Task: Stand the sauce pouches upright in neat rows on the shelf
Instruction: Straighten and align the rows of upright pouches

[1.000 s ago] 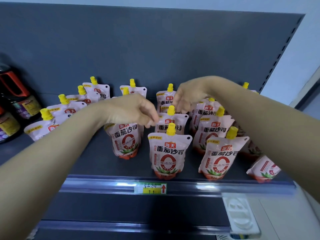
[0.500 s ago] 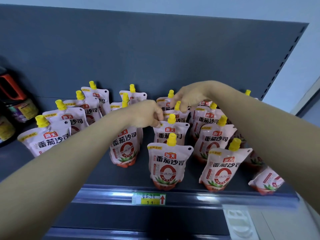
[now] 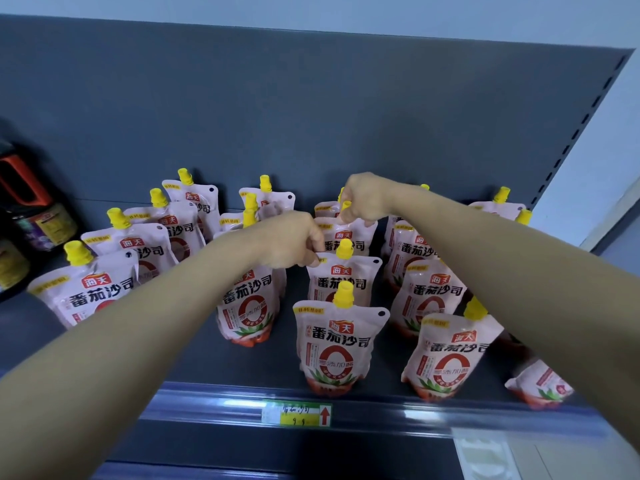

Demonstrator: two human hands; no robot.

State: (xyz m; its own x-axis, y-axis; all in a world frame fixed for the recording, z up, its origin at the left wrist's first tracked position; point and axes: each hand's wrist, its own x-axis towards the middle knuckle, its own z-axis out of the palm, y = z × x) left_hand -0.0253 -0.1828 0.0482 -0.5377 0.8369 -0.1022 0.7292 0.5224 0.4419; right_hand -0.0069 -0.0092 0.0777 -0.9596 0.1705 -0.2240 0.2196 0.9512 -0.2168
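Pink tomato sauce pouches with yellow caps stand in rows on the dark shelf [image 3: 242,368]. In the middle row, a front pouch [image 3: 341,344] stands upright near the edge. Behind it, my left hand [image 3: 294,245] pinches the top left corner of the second pouch [image 3: 346,278]. My right hand [image 3: 363,199] grips the top of the third pouch [image 3: 349,237] by its cap. A further pouch [image 3: 247,306] stands under my left wrist. The right row's front pouch [image 3: 446,355] leans slightly. A far-right pouch [image 3: 540,382] lies tipped over, partly hidden by my right arm.
Dark sauce bottles [image 3: 34,220] stand at the far left of the shelf. A left row of pouches [image 3: 97,292] leans back towards the grey back panel [image 3: 311,116]. A price tag [image 3: 301,414] sits on the shelf's front rail [image 3: 450,415].
My left hand has slid right, off the pouch under my wrist and onto the second middle pouch's corner. My right hand stays at the third pouch's top. The view has tilted up slightly.
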